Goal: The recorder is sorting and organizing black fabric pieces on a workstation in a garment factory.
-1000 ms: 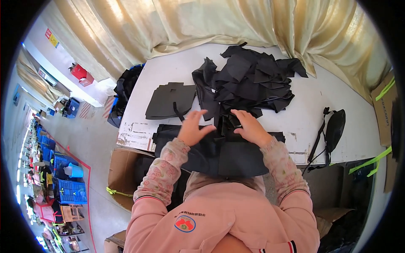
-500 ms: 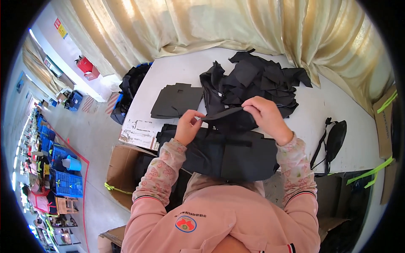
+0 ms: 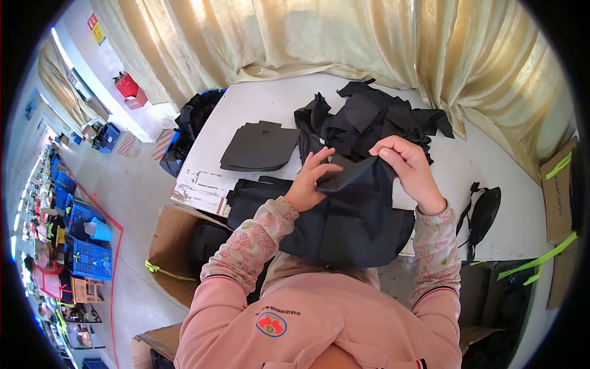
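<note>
A black fabric piece [image 3: 362, 184] is stretched between my hands above the near part of the table, its upper edge folded over. My right hand [image 3: 410, 169] pinches the top right corner between thumb and fingers. At the fabric's left end, my left hand [image 3: 312, 182] has its fingers spread and touches the cloth. Below lie more dark fabric panels [image 3: 307, 230], hanging over the table's front edge toward my lap. Beyond my hands is a loose heap of black cloth pieces [image 3: 369, 114]. To the left sits a neat stack of flat black panels [image 3: 259, 147].
The white table [image 3: 212, 141] has a worn left edge. A black pouch with a strap [image 3: 485, 209] lies at right. An open cardboard box [image 3: 172, 246] stands below left, a blue crate of black goods [image 3: 184, 135] beyond it. Cream curtains [image 3: 319, 37] hang behind.
My left hand has moved right and spread its fingers, loosening its pinch on the fabric's left end. My right hand, still pinching, has shifted slightly right; the fabric now hangs wider.
</note>
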A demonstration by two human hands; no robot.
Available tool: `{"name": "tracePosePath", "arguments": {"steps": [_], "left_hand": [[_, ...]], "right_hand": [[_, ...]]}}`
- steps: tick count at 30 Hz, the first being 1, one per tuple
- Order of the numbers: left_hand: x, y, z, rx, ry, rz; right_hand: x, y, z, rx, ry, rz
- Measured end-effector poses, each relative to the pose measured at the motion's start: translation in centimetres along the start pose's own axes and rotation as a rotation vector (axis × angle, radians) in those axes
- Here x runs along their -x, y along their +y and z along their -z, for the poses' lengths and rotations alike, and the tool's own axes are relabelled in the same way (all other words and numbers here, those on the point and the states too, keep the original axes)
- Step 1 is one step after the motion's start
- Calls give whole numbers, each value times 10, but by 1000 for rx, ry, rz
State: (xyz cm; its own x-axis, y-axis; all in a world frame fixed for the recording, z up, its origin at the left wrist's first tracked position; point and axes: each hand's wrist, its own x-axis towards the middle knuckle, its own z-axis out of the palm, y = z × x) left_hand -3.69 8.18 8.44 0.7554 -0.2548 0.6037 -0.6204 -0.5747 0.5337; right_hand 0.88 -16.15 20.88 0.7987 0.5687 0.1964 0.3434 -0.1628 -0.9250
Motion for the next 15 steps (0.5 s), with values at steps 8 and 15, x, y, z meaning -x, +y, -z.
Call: {"name": "tracePosePath", "arguments": {"steps": [8,15], "left_hand": [[-43,30,11,103,284,127],[-69,66,22,142,243,46]], "right_hand": [[25,-30,-28,454,598,361],[16,-6,-59,779,594,524]]}}
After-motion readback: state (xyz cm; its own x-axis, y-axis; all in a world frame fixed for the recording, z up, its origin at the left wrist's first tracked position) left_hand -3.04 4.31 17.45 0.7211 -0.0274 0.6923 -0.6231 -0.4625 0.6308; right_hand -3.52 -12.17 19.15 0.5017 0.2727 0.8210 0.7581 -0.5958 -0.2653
